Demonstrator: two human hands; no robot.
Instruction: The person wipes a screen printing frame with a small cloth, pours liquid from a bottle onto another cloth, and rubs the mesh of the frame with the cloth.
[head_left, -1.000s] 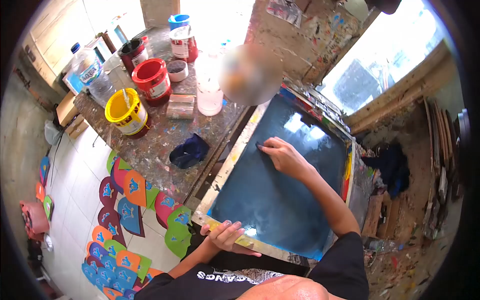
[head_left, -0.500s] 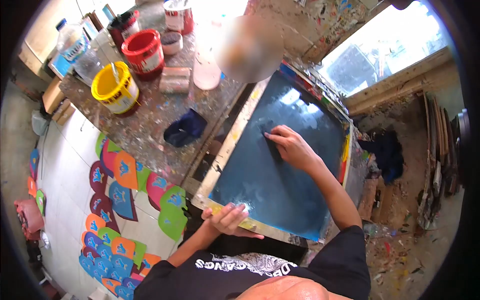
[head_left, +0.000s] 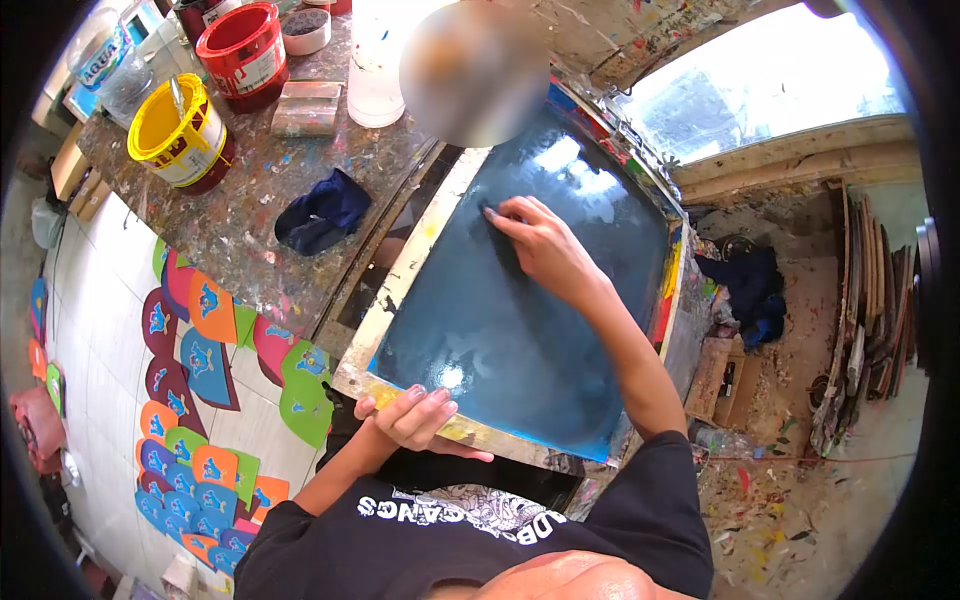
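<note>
A wood-framed printing screen (head_left: 530,330) with dark blue mesh slants before me, wet and shiny in places. My left hand (head_left: 412,418) grips its near wooden edge, fingers over the top. On the mesh, left of its middle, my right hand (head_left: 540,245) has its fingers pressed together at the surface. A small dark patch shows at those fingertips; I cannot make out what they hold, if anything. A dark blue cloth (head_left: 325,212) lies crumpled on the paint-stained table (head_left: 250,260) to the left.
A yellow paint bucket (head_left: 180,135), a red paint bucket (head_left: 242,55) and a plastic bottle (head_left: 105,60) stand on the table. Several coloured printed pieces (head_left: 195,490) cover part of the tiled floor. Thin boards (head_left: 865,310) lean at the right wall.
My view has shifted, so most things sit further left and higher. My right hand stays on the mesh near its left side; my left hand keeps its grip on the frame.
</note>
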